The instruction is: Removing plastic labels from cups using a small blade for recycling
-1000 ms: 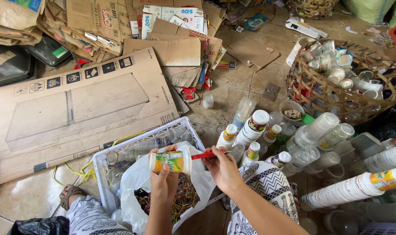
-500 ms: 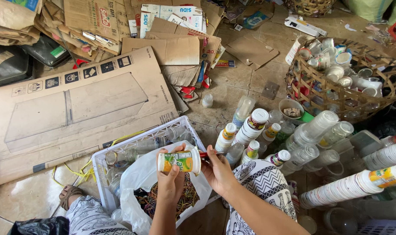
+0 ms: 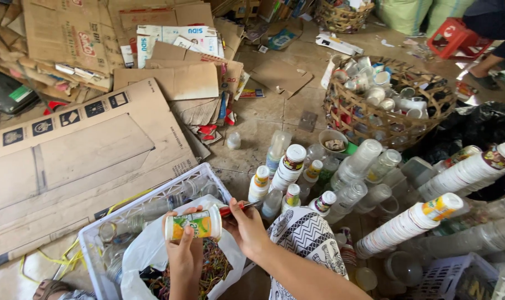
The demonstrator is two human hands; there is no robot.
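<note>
Left hand (image 3: 184, 250) clamped on a plastic cup (image 3: 194, 223), right hand (image 3: 246, 228) gripping a red-handled cutter (image 3: 235, 209)

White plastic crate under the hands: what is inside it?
The white plastic crate holds clear plastic bottles and a white plastic bag of colourful shredded scraps. The bag hides whatever lies beneath it.

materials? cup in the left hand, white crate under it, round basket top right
Cup: looks like thin plastic, glossy printed label.
White crate: moulded plastic by its lattice walls, matte.
Round basket: woven rattan or bamboo, brown open weave; which one is unclear.
</note>
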